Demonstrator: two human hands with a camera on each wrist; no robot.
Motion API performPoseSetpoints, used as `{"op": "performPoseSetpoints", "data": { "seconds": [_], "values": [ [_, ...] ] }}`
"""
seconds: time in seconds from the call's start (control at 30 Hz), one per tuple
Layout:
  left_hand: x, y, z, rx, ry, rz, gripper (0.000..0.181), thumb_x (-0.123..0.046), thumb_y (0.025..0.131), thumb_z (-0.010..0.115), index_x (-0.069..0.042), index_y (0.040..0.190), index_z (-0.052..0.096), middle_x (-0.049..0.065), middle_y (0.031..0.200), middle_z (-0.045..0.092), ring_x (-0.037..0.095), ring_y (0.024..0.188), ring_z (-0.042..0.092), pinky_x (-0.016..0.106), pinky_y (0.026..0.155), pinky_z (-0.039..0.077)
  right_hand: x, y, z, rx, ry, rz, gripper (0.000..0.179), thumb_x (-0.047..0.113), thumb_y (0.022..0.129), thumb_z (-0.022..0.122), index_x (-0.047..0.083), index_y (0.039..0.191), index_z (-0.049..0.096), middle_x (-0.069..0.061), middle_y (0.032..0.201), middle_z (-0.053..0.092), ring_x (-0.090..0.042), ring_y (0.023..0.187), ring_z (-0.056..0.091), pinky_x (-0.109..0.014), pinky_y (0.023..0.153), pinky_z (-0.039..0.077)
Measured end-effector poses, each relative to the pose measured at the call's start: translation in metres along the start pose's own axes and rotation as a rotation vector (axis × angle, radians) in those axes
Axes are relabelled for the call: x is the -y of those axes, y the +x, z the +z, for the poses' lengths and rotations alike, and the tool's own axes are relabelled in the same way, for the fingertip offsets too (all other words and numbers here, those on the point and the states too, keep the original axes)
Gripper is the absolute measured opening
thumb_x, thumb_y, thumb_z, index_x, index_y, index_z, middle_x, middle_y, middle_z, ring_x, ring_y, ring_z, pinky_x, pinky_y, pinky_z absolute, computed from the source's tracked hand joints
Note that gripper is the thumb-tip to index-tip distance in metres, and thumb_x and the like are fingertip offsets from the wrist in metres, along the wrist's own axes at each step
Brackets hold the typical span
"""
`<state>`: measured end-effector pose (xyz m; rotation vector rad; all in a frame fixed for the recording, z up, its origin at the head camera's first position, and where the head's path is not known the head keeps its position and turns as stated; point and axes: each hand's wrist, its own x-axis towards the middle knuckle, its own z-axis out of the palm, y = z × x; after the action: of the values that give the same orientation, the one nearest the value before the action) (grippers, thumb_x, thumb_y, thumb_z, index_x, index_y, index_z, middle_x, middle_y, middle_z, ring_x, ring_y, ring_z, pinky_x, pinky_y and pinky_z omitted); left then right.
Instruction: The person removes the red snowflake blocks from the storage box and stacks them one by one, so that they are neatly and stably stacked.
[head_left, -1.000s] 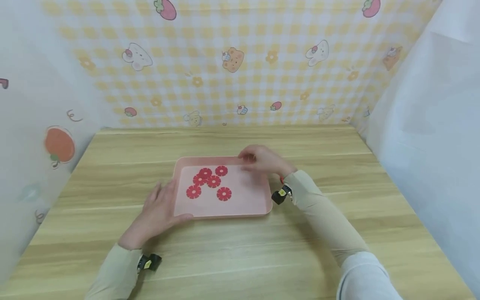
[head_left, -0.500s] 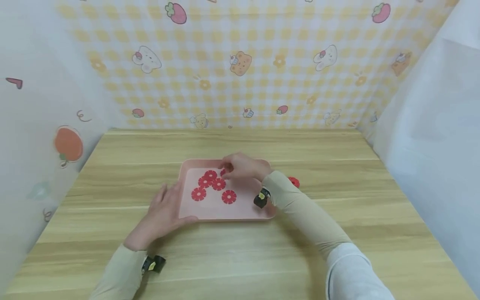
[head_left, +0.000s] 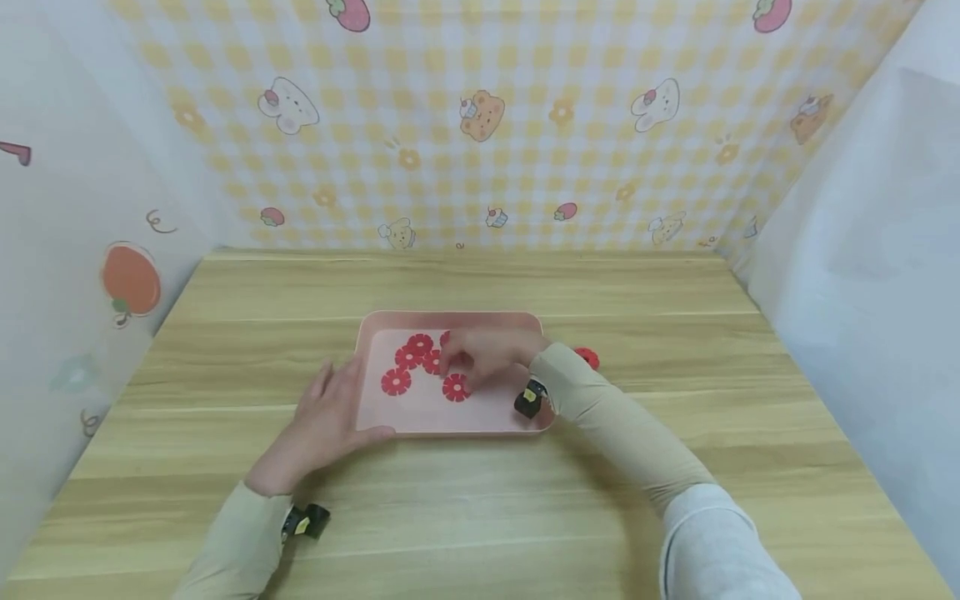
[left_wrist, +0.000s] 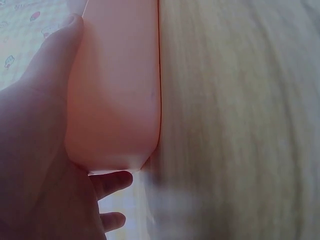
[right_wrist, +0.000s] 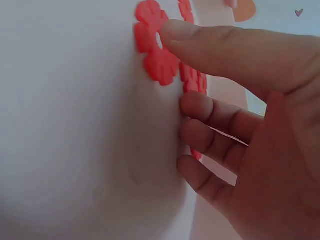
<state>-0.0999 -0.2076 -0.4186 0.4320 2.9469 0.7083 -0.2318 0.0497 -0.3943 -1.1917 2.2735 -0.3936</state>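
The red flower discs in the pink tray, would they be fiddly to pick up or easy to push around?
The red flower discs look thin and flat on the smooth pink tray, so probably light, apt to slide, hard to pinch. The right hand has a fingertip on one.

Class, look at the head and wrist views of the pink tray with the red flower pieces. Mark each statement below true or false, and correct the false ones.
1. The left hand rests against the left edge of the pink tray. True.
2. The right hand is off the tray, on the bare table. False: it is over the tray, a fingertip on a red flower piece.
3. One red flower piece lies on the wooden table, right of the tray. True.
4. The tray is blue. False: it is pink.
5. The left hand lifts a flower piece. False: it holds none.
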Motion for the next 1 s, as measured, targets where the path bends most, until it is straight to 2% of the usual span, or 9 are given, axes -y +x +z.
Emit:
{"op": "performPoseSetpoints", "data": {
  "seconds": [0.13, 0.37, 0.67, 0.9, 1.0],
  "values": [
    [-0.001, 0.000, -0.001, -0.009, -0.002, 0.002, 0.118, -0.061, 0.070, 0.075, 0.002, 0.150, 0.015, 0.024, 0.151, 0.028, 0.044, 0.138, 0.026, 0.063, 0.114, 0.007, 0.002, -0.001, 0.003, 0.020, -0.036, -0.004, 0.038, 0.018, 0.076, 0.080, 0.030, 0.110, 0.066, 0.010, 0.111, 0.053, -0.009, 0.106, 0.046, -0.023, 0.088, 0.048],
    [-0.007, 0.000, 0.002, -0.004, -0.018, -0.004, 0.119, -0.060, 0.070, 0.075, 0.001, 0.151, 0.013, 0.023, 0.152, 0.027, 0.046, 0.139, 0.021, 0.064, 0.113, 0.008, -0.004, -0.007, 0.006, -0.069, -0.011, 0.050, 0.036, 0.021, 0.078, 0.078, 0.030, 0.111, 0.065, 0.010, 0.108, 0.053, -0.010, 0.098, 0.049, -0.020, 0.083, 0.048],
    [-0.009, -0.003, -0.005, -0.013, 0.008, -0.002, 0.117, -0.060, 0.071, 0.074, 0.004, 0.149, 0.015, 0.026, 0.152, 0.026, 0.048, 0.139, 0.021, 0.064, 0.113, 0.008, -0.004, -0.006, 0.007, -0.119, -0.022, 0.052, 0.044, 0.026, 0.076, 0.080, 0.029, 0.117, 0.064, 0.008, 0.124, 0.051, -0.009, 0.110, 0.046, -0.024, 0.093, 0.048],
    [-0.008, -0.004, -0.005, -0.003, -0.005, -0.013, 0.118, -0.059, 0.070, 0.075, 0.003, 0.150, 0.015, 0.024, 0.154, 0.024, 0.047, 0.139, 0.022, 0.064, 0.114, 0.008, -0.001, -0.004, 0.014, -0.153, -0.033, 0.024, 0.039, 0.024, 0.078, 0.078, 0.021, 0.115, 0.065, 0.008, 0.109, 0.054, -0.009, 0.095, 0.050, -0.018, 0.081, 0.049],
    [-0.007, -0.004, -0.004, -0.004, -0.010, -0.012, 0.117, -0.059, 0.070, 0.075, 0.003, 0.150, 0.015, 0.024, 0.153, 0.025, 0.046, 0.138, 0.024, 0.063, 0.114, 0.007, 0.001, -0.004, 0.016, -0.167, -0.033, 0.036, 0.039, 0.023, 0.079, 0.077, 0.019, 0.115, 0.065, 0.008, 0.106, 0.054, -0.009, 0.092, 0.051, -0.017, 0.079, 0.049]
  ]
}}
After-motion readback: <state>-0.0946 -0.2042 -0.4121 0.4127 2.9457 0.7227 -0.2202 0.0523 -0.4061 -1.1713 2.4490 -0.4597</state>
